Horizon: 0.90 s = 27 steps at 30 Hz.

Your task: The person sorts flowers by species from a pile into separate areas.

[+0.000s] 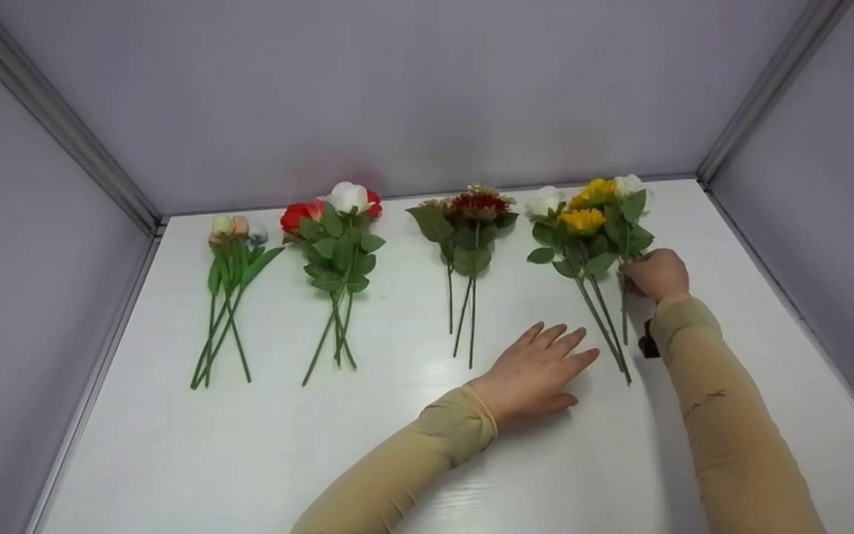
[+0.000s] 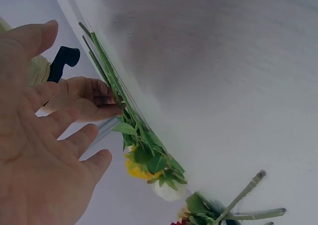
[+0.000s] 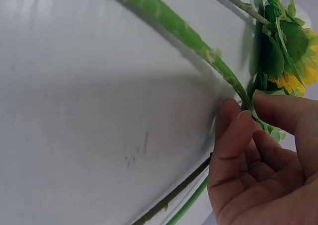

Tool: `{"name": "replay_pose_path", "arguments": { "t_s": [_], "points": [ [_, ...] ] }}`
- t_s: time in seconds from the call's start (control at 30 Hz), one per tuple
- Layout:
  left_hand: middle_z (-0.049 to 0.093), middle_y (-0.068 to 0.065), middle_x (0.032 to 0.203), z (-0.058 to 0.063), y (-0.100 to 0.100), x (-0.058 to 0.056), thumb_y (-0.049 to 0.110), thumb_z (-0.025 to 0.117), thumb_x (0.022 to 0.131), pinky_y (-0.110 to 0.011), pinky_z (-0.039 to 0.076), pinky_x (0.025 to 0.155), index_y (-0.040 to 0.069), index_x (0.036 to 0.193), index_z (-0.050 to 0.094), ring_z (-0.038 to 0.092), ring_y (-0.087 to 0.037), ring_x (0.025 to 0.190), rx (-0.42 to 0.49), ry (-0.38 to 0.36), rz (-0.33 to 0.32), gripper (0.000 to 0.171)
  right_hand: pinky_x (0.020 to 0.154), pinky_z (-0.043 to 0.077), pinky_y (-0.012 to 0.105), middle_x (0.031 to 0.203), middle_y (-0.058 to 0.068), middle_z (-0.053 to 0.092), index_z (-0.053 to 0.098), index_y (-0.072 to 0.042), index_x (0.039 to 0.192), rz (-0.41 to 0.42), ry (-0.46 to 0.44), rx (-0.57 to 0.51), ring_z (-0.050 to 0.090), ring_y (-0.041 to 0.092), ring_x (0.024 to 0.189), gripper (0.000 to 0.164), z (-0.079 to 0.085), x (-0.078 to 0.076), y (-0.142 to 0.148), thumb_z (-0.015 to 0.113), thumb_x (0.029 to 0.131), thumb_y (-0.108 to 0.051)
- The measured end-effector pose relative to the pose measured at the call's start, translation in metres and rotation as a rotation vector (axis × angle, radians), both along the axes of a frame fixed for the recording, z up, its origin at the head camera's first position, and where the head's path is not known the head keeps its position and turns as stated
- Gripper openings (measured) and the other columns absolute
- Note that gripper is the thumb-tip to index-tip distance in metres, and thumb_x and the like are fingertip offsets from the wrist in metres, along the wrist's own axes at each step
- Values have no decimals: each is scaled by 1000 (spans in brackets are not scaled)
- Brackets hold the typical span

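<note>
Pinching a green stem with thumb and fingers of the right hand, just below the leaves, at the right edge of the rightmost bunch. Running near to far over the worktop, bare end toward the near edge, white bloom beyond the fingers. Farther from the left hand, spread-fingered, holding nothing, left of the bunch's stem ends.
</note>
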<state>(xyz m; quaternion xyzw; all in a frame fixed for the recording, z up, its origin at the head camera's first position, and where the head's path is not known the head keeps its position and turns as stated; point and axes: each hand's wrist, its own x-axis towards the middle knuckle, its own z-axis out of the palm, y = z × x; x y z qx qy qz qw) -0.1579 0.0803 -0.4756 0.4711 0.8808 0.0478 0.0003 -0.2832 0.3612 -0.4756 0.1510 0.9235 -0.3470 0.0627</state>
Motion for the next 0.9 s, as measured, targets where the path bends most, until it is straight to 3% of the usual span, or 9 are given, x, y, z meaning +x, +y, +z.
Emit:
{"name": "replay_pose_path", "arguments": {
  "t_s": [0.13, 0.37, 0.63, 0.77, 0.9],
  "points": [
    [30, -3, 166, 0, 0, 0, 49, 66, 98, -44, 22, 123, 27, 160, 37, 30, -26, 150, 4, -25, 0, 71, 61, 48, 34, 61, 1, 63, 69, 3, 85, -37, -14, -41, 58, 18, 61, 23, 0, 2, 3, 65, 93, -18],
    [30, -2, 166, -2, 0, -1, 48, 64, 100, -42, 20, 123, 27, 160, 37, 29, -25, 151, 11, -67, 3, 70, 65, 56, 26, 75, 1, 69, 66, 13, 118, -82, -6, -176, 65, 11, 67, 37, 8, 7, 8, 65, 96, -17],
    [39, -3, 161, 1, -3, -3, 46, 60, 102, -37, 27, 121, 23, 158, 42, 36, -22, 147, 87, -132, 54, 63, 72, 60, 25, 93, 5, 68, 59, 14, 128, -93, 79, -345, 68, 8, 74, 39, 24, 16, 10, 61, 102, -15],
    [49, -3, 154, 2, -12, -7, 39, 59, 104, -33, 35, 116, 18, 152, 50, 45, -19, 141, 223, -236, 125, 54, 75, 60, 25, 100, 7, 68, 57, 11, 132, -92, 141, -455, 68, 10, 82, 43, 31, 19, 1, 63, 103, -21],
    [56, 0, 147, 5, -26, -10, 34, 58, 105, -30, 43, 110, 16, 146, 58, 52, -16, 134, 432, -468, 264, 45, 76, 60, 27, 106, 10, 67, 59, 6, 129, -70, 185, -554, 68, 16, 87, 46, 37, 23, -24, 69, 100, -28]
  ]
}}
